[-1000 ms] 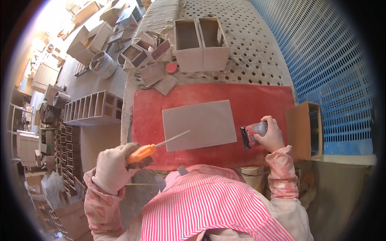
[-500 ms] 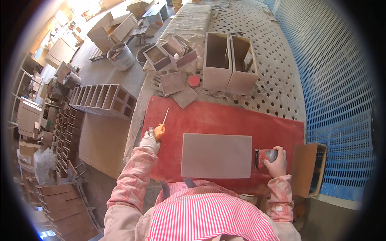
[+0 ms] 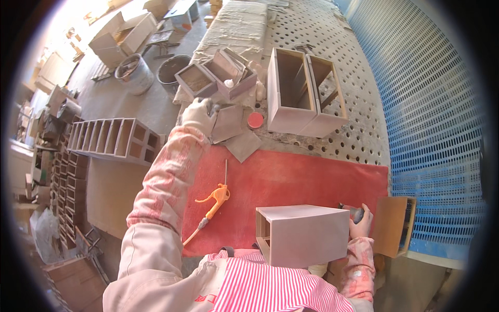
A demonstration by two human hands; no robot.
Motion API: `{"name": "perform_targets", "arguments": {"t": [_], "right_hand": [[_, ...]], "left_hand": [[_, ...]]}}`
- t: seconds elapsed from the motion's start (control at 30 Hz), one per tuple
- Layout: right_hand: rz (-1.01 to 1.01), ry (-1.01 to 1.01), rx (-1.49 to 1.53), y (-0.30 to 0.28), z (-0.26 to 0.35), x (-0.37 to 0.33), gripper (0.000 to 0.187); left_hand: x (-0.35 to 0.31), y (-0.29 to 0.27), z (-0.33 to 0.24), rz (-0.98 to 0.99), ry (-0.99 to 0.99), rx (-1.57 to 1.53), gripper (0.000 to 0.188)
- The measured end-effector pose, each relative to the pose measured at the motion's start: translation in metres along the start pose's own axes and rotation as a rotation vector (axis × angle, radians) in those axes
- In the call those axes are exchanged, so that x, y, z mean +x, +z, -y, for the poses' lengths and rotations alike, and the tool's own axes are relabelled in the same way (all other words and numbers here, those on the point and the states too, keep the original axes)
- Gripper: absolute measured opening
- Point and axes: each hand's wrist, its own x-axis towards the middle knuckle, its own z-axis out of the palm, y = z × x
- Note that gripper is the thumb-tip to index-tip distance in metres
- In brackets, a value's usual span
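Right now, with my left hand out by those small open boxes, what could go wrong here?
The box sits right by your apron at the near side of the red mat, so a bump might tip it off.

It also partly hides the sander in your right hand; the two could knock together.

The air gun's hose runs toward your left sleeve and may snag.
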Motion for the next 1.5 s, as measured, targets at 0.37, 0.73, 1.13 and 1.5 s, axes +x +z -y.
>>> {"name": "perform_targets", "arguments": {"t": [0.37,0.73,1.13,1.5], "right_hand": [[-0.064,-0.191,-0.098,-0.115,0.109,0.012,0.090],[0.050,-0.726,0.095,-0.117,0.393,0.048,0.053],[0.347,-1.002,0.168,0.118,0.623,0.102,0.019],[0.338,-1.070,-0.688,0.218,0.707,0.134,0.041]], "left_hand": [[0.144,0.054,-0.025,0.259,0.116,0.085,0.041],[0.012,0.017,0.005,-0.200,0.468,-0.416,0.027],[-0.147,0.095,0.073,0.024,0.120,-0.608,0.061],[-0.149,0.100,0.075,0.116,0.108,-0.579,0.074]]}}
